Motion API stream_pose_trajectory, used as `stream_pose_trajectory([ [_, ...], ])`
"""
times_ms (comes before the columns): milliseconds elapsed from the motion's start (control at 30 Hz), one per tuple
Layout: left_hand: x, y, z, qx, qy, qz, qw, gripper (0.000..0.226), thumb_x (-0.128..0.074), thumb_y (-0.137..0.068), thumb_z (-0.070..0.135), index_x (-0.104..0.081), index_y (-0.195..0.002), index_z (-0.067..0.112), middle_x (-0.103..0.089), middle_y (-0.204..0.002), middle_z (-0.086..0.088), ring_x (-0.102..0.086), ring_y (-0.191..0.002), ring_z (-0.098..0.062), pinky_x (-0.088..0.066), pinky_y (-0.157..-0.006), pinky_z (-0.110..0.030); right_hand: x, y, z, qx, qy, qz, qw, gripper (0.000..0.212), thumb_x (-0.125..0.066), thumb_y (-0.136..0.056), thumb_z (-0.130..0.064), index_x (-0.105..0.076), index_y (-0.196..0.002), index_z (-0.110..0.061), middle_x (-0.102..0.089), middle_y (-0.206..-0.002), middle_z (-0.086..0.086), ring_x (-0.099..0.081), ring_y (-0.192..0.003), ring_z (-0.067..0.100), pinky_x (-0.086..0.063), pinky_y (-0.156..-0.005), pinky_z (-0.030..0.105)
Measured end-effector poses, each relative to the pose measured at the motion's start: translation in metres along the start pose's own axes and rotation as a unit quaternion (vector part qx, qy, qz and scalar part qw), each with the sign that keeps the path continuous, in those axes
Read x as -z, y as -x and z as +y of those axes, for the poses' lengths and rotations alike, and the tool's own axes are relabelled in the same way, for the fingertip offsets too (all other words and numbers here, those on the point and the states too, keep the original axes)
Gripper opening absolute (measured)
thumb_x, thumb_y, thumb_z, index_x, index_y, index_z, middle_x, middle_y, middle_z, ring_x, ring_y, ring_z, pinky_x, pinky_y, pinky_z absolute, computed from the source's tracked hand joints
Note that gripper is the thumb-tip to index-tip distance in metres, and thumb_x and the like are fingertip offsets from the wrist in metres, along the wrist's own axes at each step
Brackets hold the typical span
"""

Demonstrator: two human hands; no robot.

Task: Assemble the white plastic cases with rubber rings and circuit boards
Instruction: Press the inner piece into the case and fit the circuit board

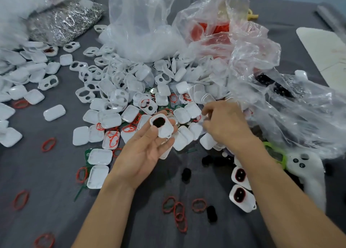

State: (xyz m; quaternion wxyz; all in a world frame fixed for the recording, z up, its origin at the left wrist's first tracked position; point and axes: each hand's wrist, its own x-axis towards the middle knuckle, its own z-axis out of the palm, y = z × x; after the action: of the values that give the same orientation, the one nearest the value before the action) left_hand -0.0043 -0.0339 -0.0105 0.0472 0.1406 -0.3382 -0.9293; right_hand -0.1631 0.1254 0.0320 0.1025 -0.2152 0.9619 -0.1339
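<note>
Grey worktop heaped with white cases below plastic bags, sparser nearside; left hand fingers clamped on a case, right hand fingers curled, grip unclear

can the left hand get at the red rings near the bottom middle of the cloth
Probably not yet: the red rings lie bare on the cloth with nothing over them, but the left hand is full, holding a white case.

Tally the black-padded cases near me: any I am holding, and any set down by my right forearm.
Held in the left hand, white case with black pad: 1
Set down, red-ringed cases: 2
Total: 3
</note>
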Motion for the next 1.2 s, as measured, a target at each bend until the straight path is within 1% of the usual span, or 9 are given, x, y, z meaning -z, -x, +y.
stream_pose_trajectory([
  [133,0.001,-0.001,-0.003,0.003,-0.006,-0.009,1.000,0.054,-0.083,-0.082,0.043,-0.071,-0.130,0.020,-0.068,-0.136,-0.009,-0.063,-0.128,-0.021,-0.055,-0.095,-0.031,-0.005,0.010,-0.002,0.043,0.057,0.033,0.997,0.014,-0.071,-0.083,-0.020,-0.071,-0.083,-0.034,-0.072,-0.090,-0.003,-0.065,-0.093,0.025,-0.051,-0.090,0.039],
  [267,0.000,-0.001,-0.002,0.007,-0.015,-0.008,1.000,0.059,-0.085,-0.080,0.044,-0.070,-0.131,0.017,-0.067,-0.136,-0.010,-0.063,-0.128,-0.023,-0.055,-0.095,-0.031,-0.004,0.015,0.003,0.070,0.072,-0.011,0.995,0.017,-0.069,-0.085,-0.020,-0.068,-0.090,-0.036,-0.059,-0.099,-0.006,-0.057,-0.100,0.023,-0.037,-0.097,0.040],
  [367,-0.004,0.001,-0.001,0.007,-0.016,-0.011,1.000,0.062,-0.088,-0.075,0.045,-0.071,-0.128,0.017,-0.069,-0.134,-0.010,-0.065,-0.126,-0.023,-0.056,-0.094,-0.031,-0.001,0.020,0.006,0.069,0.072,0.005,0.995,0.011,-0.074,-0.086,-0.029,-0.066,-0.079,-0.034,-0.062,-0.099,-0.006,-0.056,-0.103,0.020,-0.031,-0.097,0.037],
  [500,-0.009,0.007,-0.003,0.007,-0.029,-0.015,0.999,0.058,-0.089,-0.073,0.046,-0.074,-0.123,0.022,-0.070,-0.132,-0.008,-0.064,-0.127,-0.024,-0.056,-0.096,-0.030,0.017,0.040,0.010,-0.008,-0.169,0.097,0.981,0.014,-0.074,-0.081,-0.020,-0.066,-0.071,-0.028,-0.066,-0.072,-0.013,-0.060,-0.070,0.004,-0.047,-0.074,0.028],
  [600,-0.015,0.011,-0.010,0.011,-0.052,-0.012,0.999,0.042,-0.084,-0.082,0.035,-0.075,-0.121,0.025,-0.072,-0.127,-0.006,-0.066,-0.123,-0.021,-0.056,-0.094,-0.029,0.026,0.068,0.001,-0.010,-0.260,0.169,0.951,0.014,-0.077,-0.079,-0.019,-0.068,-0.073,-0.027,-0.070,-0.069,-0.015,-0.067,-0.067,0.003,-0.053,-0.066,0.023],
  [700,-0.024,0.013,-0.022,0.013,-0.072,-0.017,0.997,0.040,-0.065,-0.089,0.020,-0.066,-0.129,0.014,-0.072,-0.127,-0.008,-0.066,-0.122,-0.022,-0.056,-0.093,-0.028,0.025,0.099,-0.018,0.069,-0.177,0.251,0.949,0.017,-0.079,-0.079,-0.021,-0.064,-0.075,-0.027,-0.065,-0.063,-0.011,-0.063,-0.058,0.009,-0.051,-0.062,0.027],
  [833,-0.034,0.015,-0.030,0.009,-0.106,-0.060,0.993,0.050,-0.067,-0.090,0.011,-0.057,-0.139,0.004,-0.066,-0.132,-0.019,-0.062,-0.125,-0.030,-0.052,-0.104,-0.038,0.009,0.122,-0.037,0.149,-0.045,0.317,0.936,0.022,-0.086,-0.076,-0.014,-0.066,-0.070,-0.020,-0.060,-0.060,-0.005,-0.057,-0.055,0.022,-0.050,-0.054,0.034],
  [1000,-0.035,0.021,-0.025,0.018,-0.073,-0.079,0.994,0.081,-0.092,-0.073,0.033,-0.056,-0.139,0.003,-0.067,-0.127,-0.016,-0.063,-0.122,-0.031,-0.051,-0.106,-0.041,0.003,0.129,-0.029,0.176,-0.089,0.327,0.924,0.014,-0.084,-0.073,-0.006,-0.076,-0.077,-0.017,-0.070,-0.067,-0.001,-0.066,-0.061,0.024,-0.056,-0.057,0.039],
  [1200,-0.033,0.021,-0.024,0.031,-0.050,-0.086,0.995,0.064,-0.090,-0.076,0.028,-0.066,-0.132,0.012,-0.070,-0.127,-0.012,-0.066,-0.120,-0.025,-0.054,-0.098,-0.032,0.003,0.132,-0.030,0.198,-0.150,0.277,0.928,0.013,-0.084,-0.073,-0.007,-0.078,-0.075,-0.018,-0.074,-0.074,-0.005,-0.069,-0.072,0.018,-0.057,-0.070,0.039],
])
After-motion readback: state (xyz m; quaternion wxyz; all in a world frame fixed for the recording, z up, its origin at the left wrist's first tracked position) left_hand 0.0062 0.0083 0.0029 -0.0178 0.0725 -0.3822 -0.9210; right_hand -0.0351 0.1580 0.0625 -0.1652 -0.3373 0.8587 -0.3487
